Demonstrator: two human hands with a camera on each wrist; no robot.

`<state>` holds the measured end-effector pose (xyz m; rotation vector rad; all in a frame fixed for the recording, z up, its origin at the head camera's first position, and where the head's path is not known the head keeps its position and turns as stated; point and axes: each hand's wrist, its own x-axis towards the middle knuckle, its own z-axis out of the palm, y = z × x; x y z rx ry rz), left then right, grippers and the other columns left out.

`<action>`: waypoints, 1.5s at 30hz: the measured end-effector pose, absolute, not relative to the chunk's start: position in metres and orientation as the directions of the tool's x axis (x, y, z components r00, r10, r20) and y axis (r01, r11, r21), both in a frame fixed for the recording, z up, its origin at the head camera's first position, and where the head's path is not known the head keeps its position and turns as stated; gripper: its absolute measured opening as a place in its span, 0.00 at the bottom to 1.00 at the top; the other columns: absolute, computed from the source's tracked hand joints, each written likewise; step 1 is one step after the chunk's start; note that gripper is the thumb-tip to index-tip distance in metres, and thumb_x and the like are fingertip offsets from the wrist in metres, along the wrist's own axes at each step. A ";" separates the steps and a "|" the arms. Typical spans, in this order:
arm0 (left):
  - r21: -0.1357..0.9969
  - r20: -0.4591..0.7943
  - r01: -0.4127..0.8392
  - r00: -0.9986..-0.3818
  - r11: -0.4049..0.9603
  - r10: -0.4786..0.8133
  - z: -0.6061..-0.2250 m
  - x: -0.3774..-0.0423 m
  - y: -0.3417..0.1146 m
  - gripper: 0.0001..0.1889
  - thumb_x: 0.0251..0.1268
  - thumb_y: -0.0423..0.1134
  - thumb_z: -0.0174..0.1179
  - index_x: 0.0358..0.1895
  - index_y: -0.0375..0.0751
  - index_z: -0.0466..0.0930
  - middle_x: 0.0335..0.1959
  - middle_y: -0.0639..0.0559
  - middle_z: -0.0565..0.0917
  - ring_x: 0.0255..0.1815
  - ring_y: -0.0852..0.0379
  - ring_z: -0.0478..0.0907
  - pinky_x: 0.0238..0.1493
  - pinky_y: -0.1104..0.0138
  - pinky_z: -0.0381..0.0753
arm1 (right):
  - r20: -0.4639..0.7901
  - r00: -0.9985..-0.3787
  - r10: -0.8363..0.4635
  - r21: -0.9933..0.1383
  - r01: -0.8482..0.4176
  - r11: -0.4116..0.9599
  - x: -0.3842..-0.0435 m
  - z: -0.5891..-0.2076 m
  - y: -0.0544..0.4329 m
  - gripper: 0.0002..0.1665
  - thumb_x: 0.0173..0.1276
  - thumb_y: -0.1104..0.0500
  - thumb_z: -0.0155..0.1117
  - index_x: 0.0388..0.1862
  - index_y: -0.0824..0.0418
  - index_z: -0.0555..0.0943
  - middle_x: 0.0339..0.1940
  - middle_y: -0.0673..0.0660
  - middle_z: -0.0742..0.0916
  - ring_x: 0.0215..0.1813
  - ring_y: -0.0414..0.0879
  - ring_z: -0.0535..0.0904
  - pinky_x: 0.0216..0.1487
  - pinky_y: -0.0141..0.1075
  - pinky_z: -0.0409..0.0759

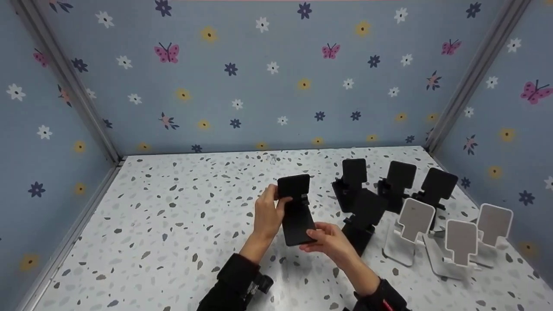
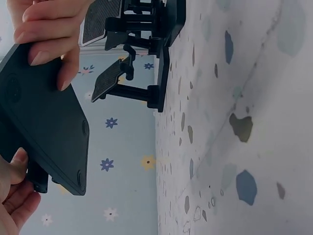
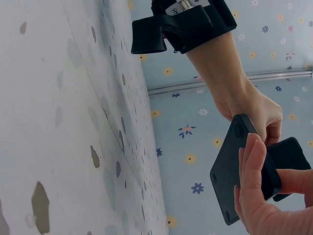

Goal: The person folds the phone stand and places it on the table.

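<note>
A black folding phone stand [image 1: 298,222] is held up in front of me, its cradle plate tilted back above the flat base. My left hand [image 1: 266,214] pinches it near the hinge, thumb on the front side. At the lower right corner of the base, my right hand [image 1: 330,242] grips it with the thumb on top and fingers underneath. The left wrist view shows the base's underside [image 2: 54,125] with round pads at its corners. In the right wrist view the base [image 3: 227,169] hangs clear of the table between both hands.
To the right stand several black phone stands [image 1: 354,172] and three white ones with grey faces [image 1: 461,242]. The speckled white table [image 1: 173,242] is bounded by blue flowered panels [image 1: 268,86] at the back and both sides.
</note>
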<state>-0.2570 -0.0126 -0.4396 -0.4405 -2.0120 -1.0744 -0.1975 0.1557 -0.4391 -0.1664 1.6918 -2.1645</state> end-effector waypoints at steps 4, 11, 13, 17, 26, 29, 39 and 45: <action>0.560 0.766 0.613 -0.639 0.557 -0.067 -0.438 -0.256 -0.014 0.13 0.45 0.35 0.67 0.27 0.37 0.70 0.20 0.51 0.74 0.22 0.56 0.73 0.24 0.68 0.74 | -0.134 -0.916 -0.378 -0.951 0.227 -0.212 -0.197 -0.439 0.155 0.21 0.64 0.67 0.51 0.51 0.82 0.62 0.34 0.65 0.82 0.30 0.51 0.82 0.36 0.36 0.82; 0.586 0.703 0.564 -0.711 0.582 -0.020 -0.423 -0.247 -0.017 0.14 0.46 0.34 0.67 0.35 0.35 0.73 0.26 0.49 0.77 0.29 0.56 0.75 0.30 0.66 0.77 | -0.115 -0.914 -0.388 -0.947 0.220 -0.236 -0.198 -0.438 0.155 0.23 0.63 0.68 0.51 0.52 0.83 0.61 0.35 0.66 0.82 0.31 0.52 0.82 0.36 0.37 0.82; 0.583 0.697 0.557 -0.717 0.592 -0.012 -0.416 -0.242 -0.018 0.18 0.46 0.35 0.67 0.41 0.34 0.73 0.32 0.47 0.78 0.35 0.54 0.76 0.36 0.65 0.78 | -0.111 -0.913 -0.392 -0.947 0.216 -0.236 -0.198 -0.439 0.154 0.22 0.63 0.68 0.52 0.52 0.82 0.61 0.34 0.66 0.82 0.31 0.51 0.82 0.37 0.37 0.82; 0.555 0.727 0.580 -0.686 0.596 -0.010 -0.402 -0.234 -0.020 0.23 0.49 0.37 0.66 0.49 0.32 0.72 0.43 0.44 0.75 0.46 0.51 0.74 0.47 0.63 0.76 | -0.112 -0.911 -0.396 -0.950 0.215 -0.226 -0.198 -0.440 0.154 0.22 0.64 0.68 0.51 0.51 0.81 0.62 0.34 0.66 0.83 0.31 0.51 0.82 0.37 0.39 0.82; 0.497 0.799 0.645 -0.601 0.581 -0.017 -0.389 -0.226 -0.017 0.10 0.58 0.31 0.57 0.43 0.33 0.76 0.38 0.46 0.74 0.40 0.53 0.74 0.40 0.65 0.78 | -0.127 -0.915 -0.382 -0.961 0.210 -0.182 -0.199 -0.443 0.152 0.22 0.63 0.67 0.52 0.52 0.81 0.62 0.34 0.66 0.83 0.30 0.51 0.82 0.36 0.38 0.82; 0.461 0.820 0.649 -0.572 0.606 -0.011 -0.390 -0.226 -0.015 0.08 0.57 0.27 0.56 0.41 0.32 0.77 0.36 0.45 0.73 0.38 0.53 0.73 0.37 0.66 0.78 | -0.151 -0.917 -0.369 -0.961 0.224 -0.162 -0.199 -0.444 0.151 0.23 0.63 0.67 0.52 0.53 0.81 0.63 0.34 0.67 0.83 0.30 0.52 0.82 0.37 0.39 0.82; 0.410 0.861 0.686 -0.509 0.601 -0.007 -0.393 -0.222 -0.011 0.05 0.58 0.25 0.54 0.35 0.33 0.77 0.31 0.46 0.72 0.34 0.54 0.73 0.34 0.68 0.79 | -0.202 -0.922 -0.331 -0.950 0.266 -0.162 -0.198 -0.445 0.150 0.20 0.62 0.70 0.52 0.51 0.81 0.64 0.33 0.69 0.82 0.29 0.54 0.82 0.37 0.41 0.82; 0.376 0.890 0.717 -0.455 0.587 -0.015 -0.398 -0.218 -0.008 0.06 0.62 0.28 0.51 0.34 0.33 0.78 0.30 0.48 0.73 0.32 0.55 0.73 0.32 0.69 0.78 | -0.201 -0.928 -0.315 -0.951 0.262 -0.166 -0.197 -0.445 0.151 0.22 0.61 0.70 0.52 0.52 0.82 0.62 0.34 0.70 0.81 0.28 0.54 0.82 0.37 0.42 0.82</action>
